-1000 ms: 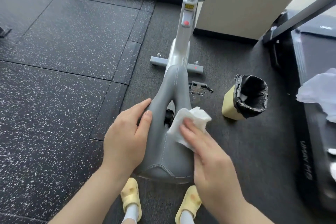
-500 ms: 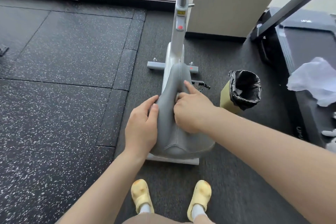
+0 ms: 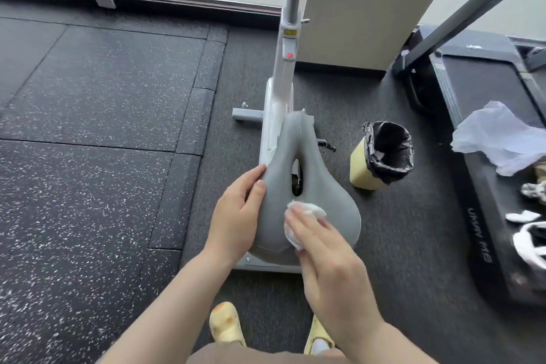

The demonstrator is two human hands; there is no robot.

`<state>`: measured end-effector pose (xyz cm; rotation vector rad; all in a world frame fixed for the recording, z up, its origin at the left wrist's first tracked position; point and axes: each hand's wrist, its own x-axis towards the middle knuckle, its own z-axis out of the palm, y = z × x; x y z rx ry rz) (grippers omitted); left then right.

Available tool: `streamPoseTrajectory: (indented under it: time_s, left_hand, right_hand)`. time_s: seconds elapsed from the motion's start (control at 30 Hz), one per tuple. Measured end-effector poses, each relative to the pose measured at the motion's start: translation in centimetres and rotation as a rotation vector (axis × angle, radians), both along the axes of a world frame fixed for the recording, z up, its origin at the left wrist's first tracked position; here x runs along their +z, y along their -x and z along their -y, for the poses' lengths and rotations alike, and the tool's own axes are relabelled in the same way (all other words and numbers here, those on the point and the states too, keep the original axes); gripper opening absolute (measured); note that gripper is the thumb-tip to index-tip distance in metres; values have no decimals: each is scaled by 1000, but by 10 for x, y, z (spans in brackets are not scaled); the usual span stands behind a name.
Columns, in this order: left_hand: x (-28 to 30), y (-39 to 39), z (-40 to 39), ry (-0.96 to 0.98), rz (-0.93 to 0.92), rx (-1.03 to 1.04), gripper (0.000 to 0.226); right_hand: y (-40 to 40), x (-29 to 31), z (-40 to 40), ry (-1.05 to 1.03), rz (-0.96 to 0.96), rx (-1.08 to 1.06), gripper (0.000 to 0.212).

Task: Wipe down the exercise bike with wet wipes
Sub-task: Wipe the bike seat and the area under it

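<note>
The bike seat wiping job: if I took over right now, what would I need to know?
Left hand: rests open against the left edge of the grey seat, steadying it.
Right hand: flat fingers press a white wet wipe onto the wide rear part of the seat.
Bin: on the floor right of the bike, black liner, a bit of white inside.
Done: cannot tell how much is clean.
Left: probably the rest of the seat, then the white frame; afterwards drop the wipe in the bin.

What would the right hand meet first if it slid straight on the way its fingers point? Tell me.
The right hand, pressing the wipe on the saddle, points up-left; it would likely reach the saddle's centre slot first.
</note>
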<state>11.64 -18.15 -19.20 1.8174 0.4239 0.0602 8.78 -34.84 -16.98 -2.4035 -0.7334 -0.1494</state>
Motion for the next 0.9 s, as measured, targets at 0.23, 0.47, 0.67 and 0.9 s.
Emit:
streamPoseTrajectory:
  time_s: [0.23,0.47,0.67,0.9]
  left_hand:
    - [-1,-4,-24,343,-66,-101,31]
    - [-2,-11,-33,393,-61,-119,29]
    - [-1,-14,-32,540,-76,-49,34]
    - [1,-10,-43,582,-115,6,52]
  right_hand:
    - [-17,-1,-27,-332,88,-90,28]
    - [-15,-5,-31,232,195,52,36]
    - [-108,10,-63,618,-4,18,68]
    - [-81,33,-108,786,-50,283,27]
